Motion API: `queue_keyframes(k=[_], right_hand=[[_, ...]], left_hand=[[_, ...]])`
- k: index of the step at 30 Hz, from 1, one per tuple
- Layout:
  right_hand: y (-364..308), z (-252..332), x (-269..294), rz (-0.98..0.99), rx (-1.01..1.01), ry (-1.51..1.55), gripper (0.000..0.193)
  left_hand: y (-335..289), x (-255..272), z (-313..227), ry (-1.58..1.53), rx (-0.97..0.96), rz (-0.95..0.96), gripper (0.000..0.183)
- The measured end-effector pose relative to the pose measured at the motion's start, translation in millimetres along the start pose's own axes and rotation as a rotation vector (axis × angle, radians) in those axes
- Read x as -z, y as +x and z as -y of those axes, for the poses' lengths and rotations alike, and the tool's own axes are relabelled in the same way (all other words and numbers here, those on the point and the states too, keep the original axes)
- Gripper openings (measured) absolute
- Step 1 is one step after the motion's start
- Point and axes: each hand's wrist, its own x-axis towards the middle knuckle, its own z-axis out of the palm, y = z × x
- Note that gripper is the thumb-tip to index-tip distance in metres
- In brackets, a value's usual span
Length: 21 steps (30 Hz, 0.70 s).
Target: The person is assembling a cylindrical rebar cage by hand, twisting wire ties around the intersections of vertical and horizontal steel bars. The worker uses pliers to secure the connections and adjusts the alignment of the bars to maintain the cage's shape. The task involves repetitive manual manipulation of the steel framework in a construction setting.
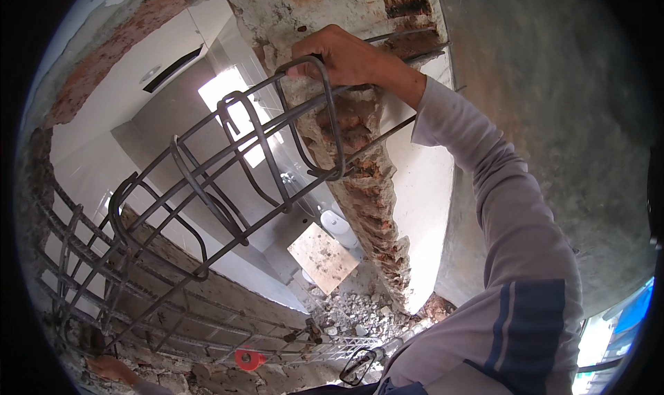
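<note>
A cage of steel reinforcing bars [335, 122] with several bent stirrups slants from the lower left up to the broken wall opening. High in the middle, my right hand [339, 55] is closed round its upper end, close to a stirrup. My left hand [114, 369] is low at the far left, beside the lower bars and a dark roundish thing [90, 341]. Its fingers are mostly hidden in shadow, so its grip does not show. A second, ribbed bar cage [228, 324] lies along the bottom of the opening.
Jagged brick edging [370, 212] borders the opening, with a smooth grey wall [539, 105] to the right. Beyond and below are rubble [356, 313], a dirty board [323, 258] and a white toilet [334, 222]. A red round thing [249, 359] lies near the lower bars.
</note>
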Motion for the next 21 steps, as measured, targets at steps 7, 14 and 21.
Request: queue_keyframes(k=[7,14,21], right_hand=[[-2.7,-9.4,-8.6,0.011,0.057,0.01,0.038],[-15.6,20.3,-0.5,-0.482,-0.01,-0.488,0.028],[-47.3,57.3,-4.2,-0.081,0.044,-0.114,0.023]], left_hand=[[24.2,-24.3,65.1,0.039,-0.078,0.025,0.038],[48.8,-38.2,115.8,-0.029,-0.159,0.036,0.042],[9.0,0.5,46.9,0.275,-0.786,-0.299,0.049]])
